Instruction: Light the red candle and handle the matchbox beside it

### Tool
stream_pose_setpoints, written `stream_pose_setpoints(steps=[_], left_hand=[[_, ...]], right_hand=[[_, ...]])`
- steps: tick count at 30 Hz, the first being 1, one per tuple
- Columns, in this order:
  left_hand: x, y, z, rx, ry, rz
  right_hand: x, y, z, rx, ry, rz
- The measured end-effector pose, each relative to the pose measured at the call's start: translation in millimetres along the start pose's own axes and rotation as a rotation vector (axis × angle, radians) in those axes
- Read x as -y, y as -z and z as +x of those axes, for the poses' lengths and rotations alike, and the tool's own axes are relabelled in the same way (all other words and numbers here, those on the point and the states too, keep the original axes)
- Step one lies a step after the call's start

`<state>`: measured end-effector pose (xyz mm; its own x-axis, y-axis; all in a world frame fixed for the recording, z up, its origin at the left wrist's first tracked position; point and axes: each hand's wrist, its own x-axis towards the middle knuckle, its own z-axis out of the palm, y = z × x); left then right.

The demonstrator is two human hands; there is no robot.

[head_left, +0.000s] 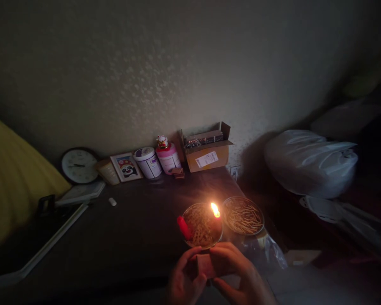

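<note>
My left hand [186, 275] and my right hand [241, 273] hold a small pinkish box [206, 266] between their fingertips, low in the view at the table's front. It looks like a matchbox, though its print is too dim to read. Just beyond my fingers lies a round dish [202, 228] filled with small light-brown bits. On its left rim is an unlit red candle [184, 228]. A bright flame [215, 210] burns at the dish's right side, on a short red candle whose lower part is hard to make out. Right of it, a second round dish [244, 216] holds many thin wooden sticks.
Along the wall stand a clock [79, 165], a panda picture frame [127, 167], two tubs [148, 163] and an open cardboard box [208, 159]. A small white object [112, 201] lies on the dark table [139, 237]. A white plastic bag [311, 163] sits at right.
</note>
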<state>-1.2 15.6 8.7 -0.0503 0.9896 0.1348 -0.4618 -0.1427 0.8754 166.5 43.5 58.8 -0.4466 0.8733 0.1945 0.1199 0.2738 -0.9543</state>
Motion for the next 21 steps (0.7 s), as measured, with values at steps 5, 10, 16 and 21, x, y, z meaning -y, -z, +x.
stream_pose_setpoints(steps=[5,10,16,21], left_hand=[[-5.3,-5.3,-1.3,-0.084,0.026,0.031],[-13.4,-14.2,-2.5,-0.139,0.005,-0.025],[-21.0,-19.6,-6.7,-0.206,-0.038,0.224],[-20.9,-16.1,-7.1,-0.231,-0.077,0.267]], right_hand=[[-10.5,-4.9,-2.2,-0.076,-0.169,0.182],[-18.7,-8.6,1.9,-0.015,-0.176,0.413],[-22.6,-9.3,4.8,0.059,-0.178,0.548],[-23.3,-8.7,4.7,0.111,-0.228,0.567]])
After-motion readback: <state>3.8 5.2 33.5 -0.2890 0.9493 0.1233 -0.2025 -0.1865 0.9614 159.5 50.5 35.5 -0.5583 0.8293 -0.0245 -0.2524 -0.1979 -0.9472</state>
